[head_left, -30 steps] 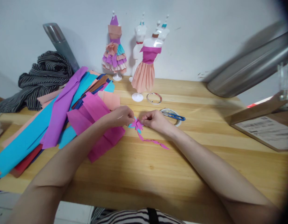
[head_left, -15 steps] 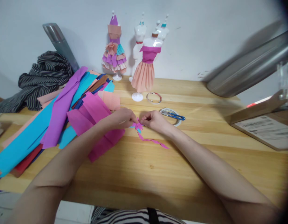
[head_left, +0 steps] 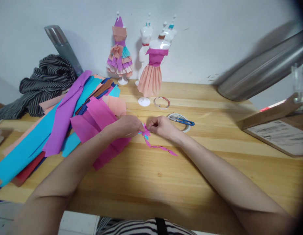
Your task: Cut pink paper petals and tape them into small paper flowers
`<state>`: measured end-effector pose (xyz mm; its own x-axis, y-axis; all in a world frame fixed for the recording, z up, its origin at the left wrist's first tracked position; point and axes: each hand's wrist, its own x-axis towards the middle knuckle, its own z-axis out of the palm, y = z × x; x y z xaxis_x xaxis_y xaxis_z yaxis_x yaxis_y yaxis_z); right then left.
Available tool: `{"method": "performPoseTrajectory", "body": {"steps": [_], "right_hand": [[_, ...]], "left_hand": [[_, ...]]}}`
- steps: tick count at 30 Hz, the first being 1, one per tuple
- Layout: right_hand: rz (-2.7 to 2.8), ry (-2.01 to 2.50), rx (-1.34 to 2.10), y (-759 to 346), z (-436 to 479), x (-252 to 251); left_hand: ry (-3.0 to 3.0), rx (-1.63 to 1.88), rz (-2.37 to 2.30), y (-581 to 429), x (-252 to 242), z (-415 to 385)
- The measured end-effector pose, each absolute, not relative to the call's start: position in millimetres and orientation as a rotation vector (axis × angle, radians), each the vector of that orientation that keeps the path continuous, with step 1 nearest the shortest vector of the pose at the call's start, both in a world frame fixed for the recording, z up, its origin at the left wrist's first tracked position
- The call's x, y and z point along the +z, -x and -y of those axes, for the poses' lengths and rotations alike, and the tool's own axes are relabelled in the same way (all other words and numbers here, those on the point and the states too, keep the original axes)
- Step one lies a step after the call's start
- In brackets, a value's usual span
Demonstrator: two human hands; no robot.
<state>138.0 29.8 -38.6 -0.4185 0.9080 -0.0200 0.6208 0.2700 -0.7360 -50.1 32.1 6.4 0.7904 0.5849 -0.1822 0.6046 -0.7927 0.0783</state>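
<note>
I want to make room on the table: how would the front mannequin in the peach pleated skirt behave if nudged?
The mannequin would probably tip easily, standing tall on a small round base. Its glossy shoulders may feel slippery to grip. The thin-looking pleated skirt would likely crease if squeezed.

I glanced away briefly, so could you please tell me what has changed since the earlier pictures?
The left hand has shifted slightly rightward and toward the body, covering more of the pink-and-blue paper piece. No clear grasp or release shows. The right hand stays at that piece's edge; the pink strip and blue snips lie as before.
</note>
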Motion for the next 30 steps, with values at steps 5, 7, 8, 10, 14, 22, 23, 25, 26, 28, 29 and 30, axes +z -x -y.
{"method": "performPoseTrajectory", "body": {"steps": [5, 7, 8, 10, 14, 22, 23, 25, 26, 28, 29, 30], "right_hand": [[2.153, 1.376, 0.957, -136.6, -27.9, -35.9], [2.146, 1.382, 0.978, -138.3, -27.8, -32.0], [2.140, 1.391, 0.998, -140.2, -28.1, -29.4], [2.118, 1.426, 1.017, -145.4, -29.4, -23.7], [2.022, 1.477, 0.876, -152.5, -30.5, -16.0], [2.340, 1.283, 0.756, -139.9, -21.5, -21.0], [2.349, 1.306, 0.679, -139.9, -21.8, -20.7], [2.319, 1.321, 0.605, -141.0, -22.8, -19.2], [2.310, 1.312, 0.613, -141.7, -23.3, -18.4], [2.338, 1.281, 0.684, -142.8, -24.1, -17.3], [2.365, 1.262, 0.724, -143.2, -24.4, -17.1], [2.386, 1.246, 0.755, -143.8, -24.8, -16.9]], "left_hand": [[-2.880, -0.344, -1.008, 44.6, 6.4, -28.0], [-2.887, -0.372, -1.033, 41.5, 6.4, -25.8], [-2.897, -0.388, -1.036, 40.1, 6.9, -24.8], [-2.931, -0.436, -1.001, 38.1, 9.1, -23.5], [-2.956, -0.476, -0.964, 39.0, 13.3, -25.2], [-2.845, -0.279, -0.973, 48.2, 6.2, -31.8], [-2.840, -0.273, -0.962, 48.6, 6.7, -31.3], [-2.830, -0.289, -0.955, 48.6, 8.6, -30.0], [-2.825, -0.304, -0.959, 48.4, 9.7, -29.4], [-2.812, -0.336, -0.973, 48.1, 11.2, -29.0], [-2.807, -0.349, -0.984, 48.3, 11.3, -29.2], [-2.802, -0.353, -0.993, 48.7, 11.0, -29.7]]}}
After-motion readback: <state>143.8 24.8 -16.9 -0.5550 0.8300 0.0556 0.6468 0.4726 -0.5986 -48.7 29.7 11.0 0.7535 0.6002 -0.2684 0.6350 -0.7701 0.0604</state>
